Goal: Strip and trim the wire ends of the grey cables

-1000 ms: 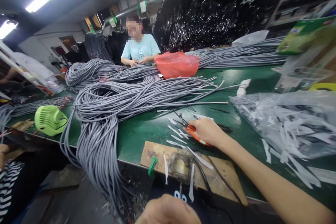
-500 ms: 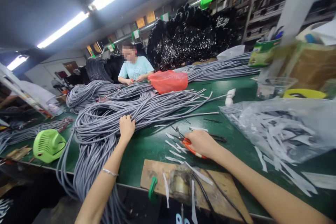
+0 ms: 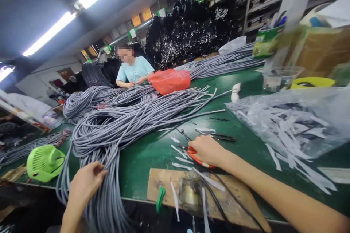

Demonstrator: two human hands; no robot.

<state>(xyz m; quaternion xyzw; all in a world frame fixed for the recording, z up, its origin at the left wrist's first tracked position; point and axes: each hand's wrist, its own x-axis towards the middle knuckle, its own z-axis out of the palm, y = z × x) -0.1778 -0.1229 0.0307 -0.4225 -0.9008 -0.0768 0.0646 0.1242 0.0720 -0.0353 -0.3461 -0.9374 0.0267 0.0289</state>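
Note:
My left hand is at the table's front edge, its thumb and fingers pinched together on a grey cable that slants down across the pile. Around it lies a large looped bundle of grey cables, part of which hangs over the edge. My right hand is closed around orange-handled cutters, resting low over the green table. Their dark jaws point left, towards loose white strips. Beyond that hand lies a dark tool, perhaps tweezers.
A wooden board with a green clamp sits at the front edge. To the left stands a green fan. On the right is a plastic bag of white strips. Across the table, a person works near a red bag.
My left hand has moved from the top of the cable bundle down and left to the table's edge, with a cable now slanting towards it. My right hand stays nearly still with the cutters.

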